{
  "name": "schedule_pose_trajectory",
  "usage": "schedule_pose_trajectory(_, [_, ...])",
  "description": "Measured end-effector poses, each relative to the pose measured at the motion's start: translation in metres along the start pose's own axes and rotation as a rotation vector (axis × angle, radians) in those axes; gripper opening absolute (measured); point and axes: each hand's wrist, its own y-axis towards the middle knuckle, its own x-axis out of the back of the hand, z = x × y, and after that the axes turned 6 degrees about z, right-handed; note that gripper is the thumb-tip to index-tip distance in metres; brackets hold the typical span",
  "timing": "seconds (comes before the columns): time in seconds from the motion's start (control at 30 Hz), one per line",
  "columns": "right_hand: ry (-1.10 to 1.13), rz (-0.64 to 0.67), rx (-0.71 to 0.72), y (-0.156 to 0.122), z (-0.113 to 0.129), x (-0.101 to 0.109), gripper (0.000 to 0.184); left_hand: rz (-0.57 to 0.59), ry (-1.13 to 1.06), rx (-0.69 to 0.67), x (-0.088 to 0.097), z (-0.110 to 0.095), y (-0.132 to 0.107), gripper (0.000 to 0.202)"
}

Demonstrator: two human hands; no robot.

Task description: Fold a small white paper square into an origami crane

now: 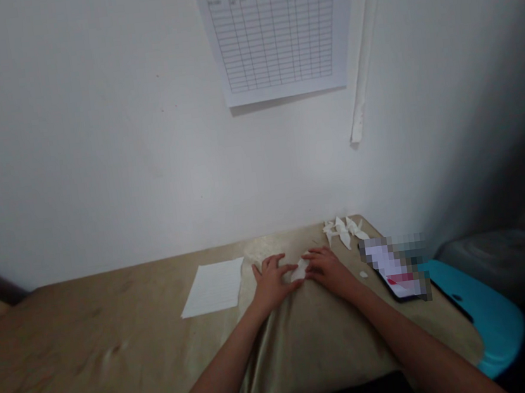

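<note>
My left grip (270,281) lay flat on the tan, satin-sheened cloth-covered surface (119,354), its fingers spread and pointing away from me, the thumb side touching the small white folded piece of paper (299,270). My right grip (327,268) met that paper from the other side, fingers bent down over its right end; whether they pinched the fold or only pressed on it I could not tell, for the piece was small and partly hidden under my knuckles. The paper sat on the surface between the two grips, towards the far right part of the surface and close to the wall. Just left of my left grip lay a white lined sheet of paper (213,286), flat and apart from my fingers. Beyond my right grip, in the far right corner of the surface, a cluster of small white folded paper figures (343,230) lay together. To the right of my right wrist a tiny white paper scrap (363,274) rested near a dark-edged phone (393,269), whose screen was blurred. Past the surface's right edge stood a turquoise plastic seat (488,315). On the white wall above hung a printed sheet with a ruled table (276,35), and beside it ran a white strip (365,63).
</note>
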Motion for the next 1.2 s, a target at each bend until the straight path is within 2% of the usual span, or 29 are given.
schedule_pose_trajectory(0.2, [0.045, 0.047, -0.016, -0.005, 0.01, 0.006, 0.025, 0.018, 0.058, -0.033, -0.001, 0.006, 0.002, 0.037])
schedule_pose_trajectory(0.4, [-0.001, 0.097, -0.019, -0.005, 0.009, 0.011, 0.021, -0.032, 0.06, -0.084, -0.003, 0.011, 0.003, 0.034])
schedule_pose_trajectory(0.6, [-0.041, 0.077, 0.015, -0.004, 0.008, 0.01, 0.018, 0.04, 0.008, -0.151, -0.005, 0.012, 0.007, 0.03])
schedule_pose_trajectory(0.73, [-0.03, 0.072, 0.025, -0.004, 0.009, 0.01, 0.015, 0.026, -0.04, -0.172, -0.006, 0.01, 0.007, 0.026])
schedule_pose_trajectory(0.93, [-0.022, 0.036, 0.018, -0.004, 0.011, 0.01, 0.013, -0.013, -0.081, -0.153, -0.003, 0.006, 0.005, 0.012])
schedule_pose_trajectory(1.2, [-0.051, -0.004, -0.024, -0.002, 0.012, 0.007, 0.01, -0.034, -0.146, -0.025, -0.003, 0.001, 0.006, 0.011])
